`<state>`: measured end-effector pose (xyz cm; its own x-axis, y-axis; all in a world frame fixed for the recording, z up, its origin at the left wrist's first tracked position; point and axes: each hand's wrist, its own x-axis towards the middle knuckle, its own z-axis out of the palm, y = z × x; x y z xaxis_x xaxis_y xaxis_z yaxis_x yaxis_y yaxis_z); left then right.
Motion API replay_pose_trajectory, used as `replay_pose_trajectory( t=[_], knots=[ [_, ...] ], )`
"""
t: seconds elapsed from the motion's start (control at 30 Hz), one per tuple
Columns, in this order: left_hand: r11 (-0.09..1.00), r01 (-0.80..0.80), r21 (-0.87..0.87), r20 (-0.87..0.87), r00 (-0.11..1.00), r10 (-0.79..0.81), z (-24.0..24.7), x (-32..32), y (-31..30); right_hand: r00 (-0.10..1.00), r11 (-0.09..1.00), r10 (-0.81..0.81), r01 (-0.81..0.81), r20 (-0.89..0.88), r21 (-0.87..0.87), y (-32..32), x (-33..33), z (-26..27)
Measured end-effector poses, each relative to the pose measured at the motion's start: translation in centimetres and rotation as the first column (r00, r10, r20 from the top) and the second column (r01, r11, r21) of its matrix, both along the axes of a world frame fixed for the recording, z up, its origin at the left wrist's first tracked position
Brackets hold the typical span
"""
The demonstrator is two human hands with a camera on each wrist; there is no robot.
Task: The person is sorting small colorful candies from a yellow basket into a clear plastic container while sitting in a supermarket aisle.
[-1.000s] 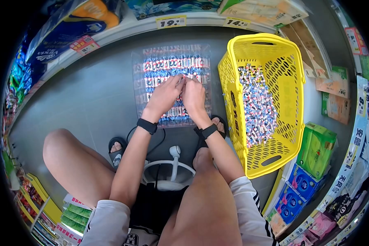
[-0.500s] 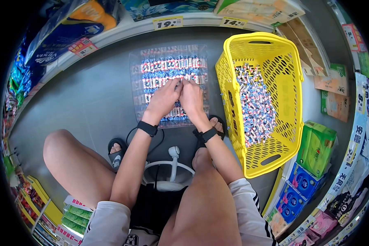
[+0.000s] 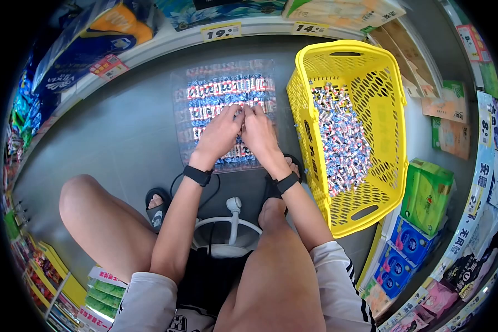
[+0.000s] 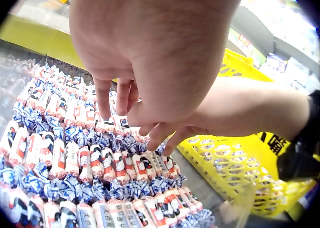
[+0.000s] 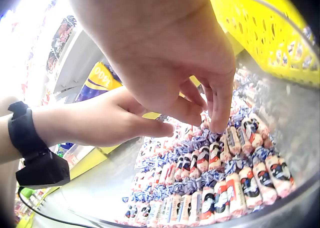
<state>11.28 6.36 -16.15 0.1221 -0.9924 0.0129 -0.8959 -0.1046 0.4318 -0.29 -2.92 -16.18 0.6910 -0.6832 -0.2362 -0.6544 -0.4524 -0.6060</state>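
Observation:
A clear plastic box (image 3: 178, 119) on the floor holds rows of wrapped candies (image 3: 227, 88), white and red with blue twisted ends. Over the middle rows, my left hand (image 3: 220, 133) and right hand (image 3: 258, 133) are side by side, fingertips close together. In the left wrist view, the left hand (image 4: 150, 53) points its fingers down at the candies. From the right wrist view, the fingers and thumb of the right hand (image 5: 175, 63) bend down onto a row, a small gap between their tips. The left thumb reaches in beside them.
To the right, a yellow basket (image 3: 310, 119) holds a heap of loose candies (image 3: 340, 141). Shelves with price tags (image 3: 221, 31) curve round the back. Tissue packs (image 3: 428, 196) line the right side. A white ring-shaped frame (image 3: 227, 220) stands between the knees, and a black cable runs near the feet.
Both hands stay over the middle rows, with small finger shifts. The whole scene has slid slightly left in the head view. The candy rows look the same.

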Motion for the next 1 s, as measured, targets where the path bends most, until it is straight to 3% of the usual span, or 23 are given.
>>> replay_pose_trajectory(
  t=[0.23, 0.3, 0.43, 0.53, 0.77, 0.83, 0.9, 1.0],
  knots=[
    [0.995, -0.056, -0.078, -0.261, 0.965, 0.034, 4.4, 1.4, -1.6, 0.991, 0.997, 0.078, -0.076, 0.106, -0.026, -0.6, -2.3, 3.5],
    [0.987, -0.061, -0.150, -0.266, 0.964, 0.019, 5.9, 1.5, -2.0, 0.960, 0.997, 0.079, -0.073, 0.269, -0.030, -0.7, -2.6, 5.7],
    [0.971, -0.010, -0.241, -0.285, 0.957, -0.061, 9.5, 0.3, -3.1, 0.947, 0.998, 0.060, -0.065, 0.317, 0.005, -1.6, -4.1, 10.2],
    [0.955, 0.024, -0.296, -0.299, 0.947, -0.116, 11.7, -1.6, -3.6, 0.953, 0.962, 0.190, -0.132, 0.238, -0.239, -2.0, -6.3, 14.0],
    [0.922, 0.119, -0.368, -0.306, 0.921, -0.241, 14.4, -6.2, -5.3, 0.972, 0.892, 0.227, -0.186, 0.054, -0.412, -4.3, -12.0, 19.1],
    [0.894, 0.201, -0.400, -0.265, 0.908, -0.323, 15.4, -7.4, -6.2, 0.978, 0.894, 0.193, -0.144, 0.074, -0.425, -4.5, -12.9, 19.2],
    [0.880, 0.249, -0.404, -0.237, 0.901, -0.363, 15.7, -8.5, -6.8, 0.982, 0.838, 0.183, -0.179, -0.044, -0.515, -5.5, -14.8, 19.9],
    [0.824, 0.444, -0.351, -0.057, 0.869, -0.492, 16.1, -12.0, -8.8, 0.995, 0.849, 0.075, -0.099, -0.069, -0.519, -7.0, -18.7, 19.0]
  ],
)
